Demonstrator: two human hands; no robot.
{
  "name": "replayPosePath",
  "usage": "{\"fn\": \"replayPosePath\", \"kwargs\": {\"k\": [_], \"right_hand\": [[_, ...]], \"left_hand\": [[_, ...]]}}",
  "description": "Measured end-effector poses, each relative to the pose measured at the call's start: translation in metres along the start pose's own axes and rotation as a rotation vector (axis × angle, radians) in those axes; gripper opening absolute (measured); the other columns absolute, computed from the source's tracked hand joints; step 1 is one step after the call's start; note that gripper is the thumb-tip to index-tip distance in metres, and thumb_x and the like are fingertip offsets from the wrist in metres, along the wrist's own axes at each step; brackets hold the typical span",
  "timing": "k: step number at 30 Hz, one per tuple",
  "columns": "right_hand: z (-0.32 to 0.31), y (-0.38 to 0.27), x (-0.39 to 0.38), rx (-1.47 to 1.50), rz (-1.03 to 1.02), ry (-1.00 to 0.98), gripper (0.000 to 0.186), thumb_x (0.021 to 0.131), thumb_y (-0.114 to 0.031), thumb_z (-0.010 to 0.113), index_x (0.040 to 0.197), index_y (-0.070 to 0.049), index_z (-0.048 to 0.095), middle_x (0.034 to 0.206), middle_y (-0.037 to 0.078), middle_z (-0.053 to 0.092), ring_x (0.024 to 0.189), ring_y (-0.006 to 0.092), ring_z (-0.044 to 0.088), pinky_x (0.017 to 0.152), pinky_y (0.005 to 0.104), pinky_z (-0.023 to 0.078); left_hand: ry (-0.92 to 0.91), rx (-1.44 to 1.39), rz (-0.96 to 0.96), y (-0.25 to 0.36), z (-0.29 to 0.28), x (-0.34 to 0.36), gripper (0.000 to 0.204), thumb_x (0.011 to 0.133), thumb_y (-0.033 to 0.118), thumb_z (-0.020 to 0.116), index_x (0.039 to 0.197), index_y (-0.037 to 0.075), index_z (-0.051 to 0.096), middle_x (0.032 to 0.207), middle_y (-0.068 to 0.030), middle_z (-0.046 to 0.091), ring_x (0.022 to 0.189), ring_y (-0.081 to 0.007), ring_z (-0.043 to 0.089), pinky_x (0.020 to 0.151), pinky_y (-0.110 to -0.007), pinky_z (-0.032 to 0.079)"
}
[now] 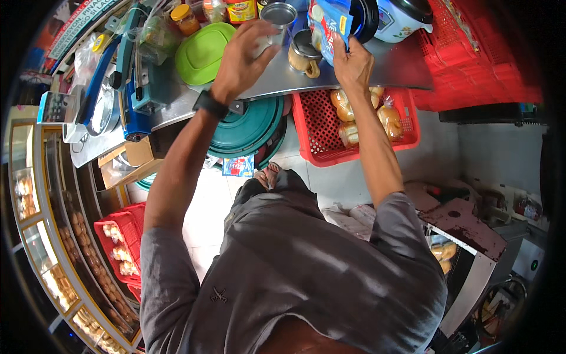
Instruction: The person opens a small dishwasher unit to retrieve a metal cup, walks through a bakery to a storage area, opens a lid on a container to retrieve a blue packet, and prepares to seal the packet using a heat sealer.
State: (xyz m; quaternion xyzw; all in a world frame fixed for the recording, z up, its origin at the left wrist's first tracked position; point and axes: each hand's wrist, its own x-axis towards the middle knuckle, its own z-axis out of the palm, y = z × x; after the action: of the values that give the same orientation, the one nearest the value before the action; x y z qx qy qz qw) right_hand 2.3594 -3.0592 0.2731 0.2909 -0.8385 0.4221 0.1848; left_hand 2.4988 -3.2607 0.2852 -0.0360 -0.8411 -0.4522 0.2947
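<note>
My right hand (354, 64) pinches the lower edge of a blue and white printed packet (328, 26) above the far side of the steel counter. Beside the packet stands a tan mug (303, 59) with a grey metal lid (304, 42) on it. My left hand (249, 56), a dark band on its wrist, is raised with thumb and fingers apart, and I see nothing held in it. Just past its fingertips is a round metal cup (279, 15). A bright green plastic lid (203, 54) lies left of that hand.
Along the counter (389, 68) stand an orange-lidded jar (185, 20), a blue bag sealer (134, 100) and a white flowered pot (404, 17). Below are a red crate (315, 127) of bagged bread and a teal round lid (247, 133). Red crates (471, 65) stack at right.
</note>
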Motion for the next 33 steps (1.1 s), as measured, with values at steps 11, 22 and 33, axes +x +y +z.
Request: {"fn": "replayPosePath", "kwargs": {"k": [11,22,33], "right_hand": [[-0.040,0.015,-0.060,1.259,0.569,0.416,0.037,0.099,-0.025,0.058,0.128,-0.002,0.052,0.123,0.013,0.061,0.108,0.0211,0.062,0.096,0.0416,0.052],[-0.069,0.169,-0.141,0.499,0.842,-0.178,0.031,0.094,-0.035,0.060,0.098,-0.004,0.060,0.094,0.015,0.068,0.081,0.0269,0.069,0.064,0.0416,0.053],[-0.348,0.366,-0.333,0.376,0.955,-0.007,0.014,0.085,-0.011,0.064,0.095,-0.002,0.067,0.083,0.014,0.070,0.077,0.0218,0.069,0.073,0.0325,0.054]], "left_hand": [[0.102,-0.381,-0.748,-0.009,0.018,-0.274,0.018,0.095,0.011,0.063,0.109,0.000,0.062,0.107,-0.0087,0.064,0.098,-0.0151,0.060,0.086,-0.028,0.048],[-0.396,-0.343,-0.661,0.048,0.151,-0.253,0.026,0.094,0.018,0.065,0.111,-0.001,0.062,0.100,-0.0124,0.067,0.085,-0.0172,0.065,0.074,-0.031,0.054],[-1.009,-0.410,-0.322,0.128,0.477,-0.184,0.021,0.089,0.013,0.067,0.108,0.003,0.064,0.100,-0.0119,0.067,0.085,-0.0228,0.068,0.075,-0.036,0.055]]}}
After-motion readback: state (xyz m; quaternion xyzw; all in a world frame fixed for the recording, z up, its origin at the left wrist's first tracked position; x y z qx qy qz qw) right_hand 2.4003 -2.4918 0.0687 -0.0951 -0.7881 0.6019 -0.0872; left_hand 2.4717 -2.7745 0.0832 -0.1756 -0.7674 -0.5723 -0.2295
